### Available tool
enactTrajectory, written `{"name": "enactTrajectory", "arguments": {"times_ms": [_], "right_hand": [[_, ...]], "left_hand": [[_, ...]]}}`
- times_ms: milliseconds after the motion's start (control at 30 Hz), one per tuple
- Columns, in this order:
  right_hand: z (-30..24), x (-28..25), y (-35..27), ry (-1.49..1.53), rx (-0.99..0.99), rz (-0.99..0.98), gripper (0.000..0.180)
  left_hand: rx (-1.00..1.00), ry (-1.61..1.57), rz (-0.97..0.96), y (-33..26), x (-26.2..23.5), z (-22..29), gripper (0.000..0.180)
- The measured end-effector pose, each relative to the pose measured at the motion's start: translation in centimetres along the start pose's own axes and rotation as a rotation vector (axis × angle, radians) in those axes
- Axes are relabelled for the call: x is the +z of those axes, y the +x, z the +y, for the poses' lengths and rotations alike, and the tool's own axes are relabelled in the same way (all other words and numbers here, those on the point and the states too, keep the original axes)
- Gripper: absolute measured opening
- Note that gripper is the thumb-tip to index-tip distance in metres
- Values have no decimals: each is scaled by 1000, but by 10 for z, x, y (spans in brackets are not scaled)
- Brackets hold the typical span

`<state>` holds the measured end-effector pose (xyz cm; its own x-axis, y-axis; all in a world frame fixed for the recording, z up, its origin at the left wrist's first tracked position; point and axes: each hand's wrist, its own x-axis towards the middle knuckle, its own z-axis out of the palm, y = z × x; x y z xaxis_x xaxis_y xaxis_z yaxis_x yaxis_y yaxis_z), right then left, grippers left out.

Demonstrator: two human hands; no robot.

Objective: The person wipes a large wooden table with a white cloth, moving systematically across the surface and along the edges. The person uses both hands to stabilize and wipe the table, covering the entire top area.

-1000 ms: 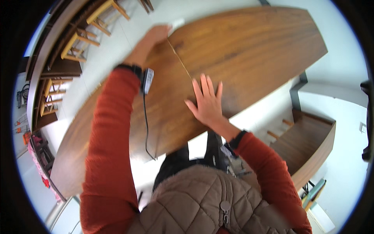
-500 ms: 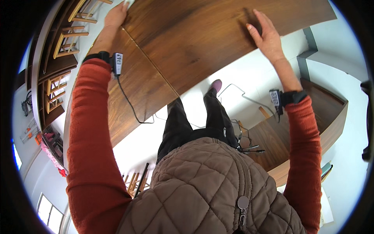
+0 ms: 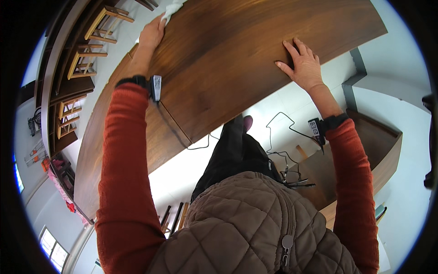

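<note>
A long brown wooden table [image 3: 228, 64] stretches in front of me, with a seam across its left part. My left hand [image 3: 152, 34] lies at the far left edge of the tabletop, its fingers closed on a crumpled white cloth [image 3: 172, 9]. A bit of white also shows beside the wrist, past the table edge. Over the right part of the table, my right hand [image 3: 305, 68] has its fingers spread, the fingertips at the wood, and holds nothing. Both wrists wear black bands with small boxes and cables.
Wooden stools [image 3: 107, 23] stand beyond the table at the left. To my right is a brown wooden cabinet or desk [image 3: 319, 176], with loose black cables [image 3: 292, 171] hanging near my hip. More stool legs [image 3: 175, 217] show behind me at the left.
My left hand has moved right along the far edge with the white cloth. My right hand has shifted slightly left and down, its fingers spreading more. My legs have moved closer together.
</note>
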<state>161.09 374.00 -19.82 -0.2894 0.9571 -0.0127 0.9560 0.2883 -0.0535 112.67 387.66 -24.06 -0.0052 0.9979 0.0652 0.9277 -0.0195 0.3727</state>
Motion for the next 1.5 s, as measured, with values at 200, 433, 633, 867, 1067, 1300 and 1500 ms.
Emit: {"name": "enactTrajectory", "arguments": {"times_ms": [200, 433, 633, 867, 1067, 1300, 1500], "right_hand": [[42, -9, 37, 138, 18, 186, 57], [52, 20, 44, 45, 9, 170, 64], [50, 12, 47, 69, 24, 125, 65], [43, 9, 44, 163, 33, 154, 64], [38, 9, 46, 153, -11, 260, 62], [33, 6, 48, 195, -2, 301, 60], [43, -11, 51, 366, -42, 223, 68]], "left_hand": [[-180, 115, -376, 15, -28, -29, 65], [-8, -209, -409, 71, 13, 41, 52], [-66, -247, -288, 44, 13, 51, 45], [-325, 15, -325, -33, -47, -72, 52], [-111, 82, -359, 51, 0, 11, 64], [-12, 40, -119, 102, 44, 92, 55], [64, 11, -73, 16, -14, 39, 41]]}}
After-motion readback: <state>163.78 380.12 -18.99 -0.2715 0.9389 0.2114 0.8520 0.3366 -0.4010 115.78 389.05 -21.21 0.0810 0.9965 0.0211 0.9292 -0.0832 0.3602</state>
